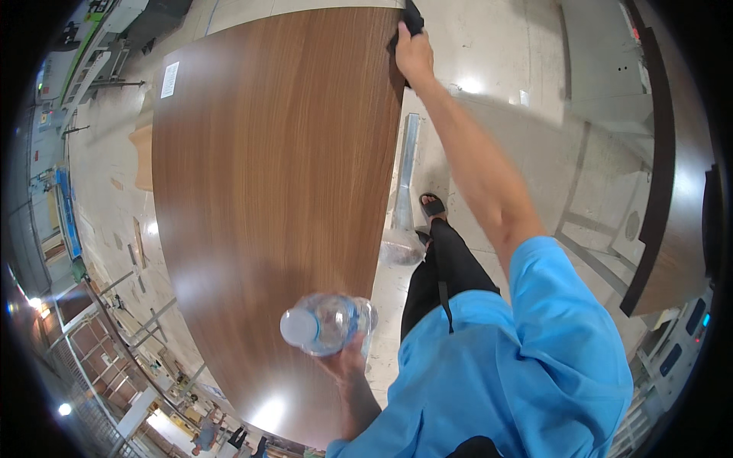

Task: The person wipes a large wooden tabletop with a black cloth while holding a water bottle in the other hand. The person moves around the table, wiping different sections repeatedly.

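A wide brown wood-grain panel lies in front of me with a white label near its far left corner. Over its near right part, my left hand grips a clear plastic bottle, whose white cap points left. My right arm stretches forward to the panel's far right corner. There my right hand is closed on a dark, cloth-like black thing at the edge. What exactly this black thing is cannot be made out, and the fingertips are partly hidden.
A metal beam and a plastic-wrapped bundle lie below the panel's right edge, near my sandalled foot. Another dark-edged brown panel stands at the right. Machinery lines the left, scraps lie on the floor, and people are at lower left.
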